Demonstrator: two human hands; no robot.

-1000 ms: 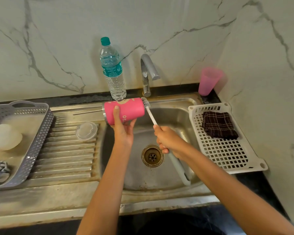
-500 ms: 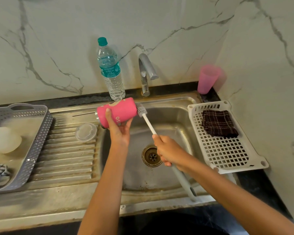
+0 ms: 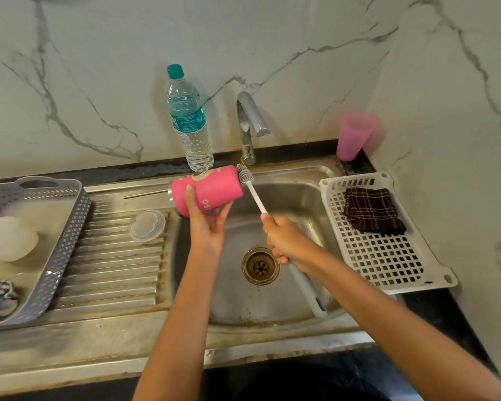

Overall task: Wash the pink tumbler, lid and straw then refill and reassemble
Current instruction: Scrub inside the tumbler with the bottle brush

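The left hand (image 3: 207, 224) grips the pink tumbler (image 3: 207, 190) from below, thumb across its near side and fingers curled round the far side, holding it on its side over the left edge of the sink (image 3: 298, 311). Its metal rim points left, its base right. The right hand (image 3: 287, 241) is closed tight round the handle of a bottle brush (image 3: 253, 195); the grey bristle head touches the tumbler's base at its upper right edge, and the white stem slants down to the fist, with the thick handle end sticking out below toward the near right of the basin.

The clear lid (image 3: 147, 225) lies flat on the ribbed draining board (image 3: 110, 270), just left of the tumbler. A thin metal straw (image 3: 145, 194) lies along the far edge of that board, its right end hidden behind the tumbler.

Behind the tumbler a water bottle (image 3: 189, 120) with a teal cap stands upright against the marble wall, beside the tap (image 3: 249, 125). A pink cup (image 3: 353, 136) stands in the far right corner. A white tray (image 3: 388, 256) to the right of the sink carries a dark checked cloth (image 3: 372, 211). A grey basket (image 3: 58, 241) sits at the left on the bench
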